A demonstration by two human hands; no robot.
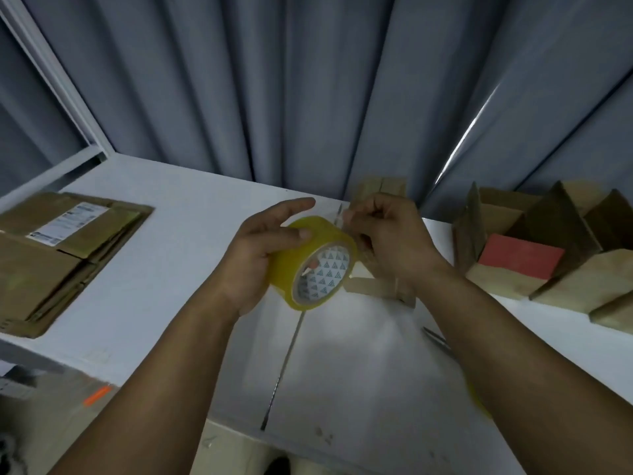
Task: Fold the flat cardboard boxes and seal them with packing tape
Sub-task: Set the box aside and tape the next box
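On my feed, 2 bare hands hold 1 yellow tape roll (318, 265) in the air above the white table (154, 286), near the middle of the view. The left hand (260, 258) grips the roll from its left side, thumb laid across the outer wrap, printed core facing me. The right hand (387, 241) has its fingers curled and pinches at the roll's upper right edge; I cannot tell whether a free end of tape is lifted. Behind and below the right hand stands a small cardboard box (368, 287), mostly hidden by it. A stack of flat cardboard boxes (41, 275) lies on the table's left end, well apart from the hands, with a white label (68, 222) on top. At the right end sit opened boxes (561, 217) with flaps raised, 1 showing a red panel (520, 260). A thin metal object (438, 341) lies beside the right forearm, too blurred to identify. Grey curtains (308, 80) hang behind the table
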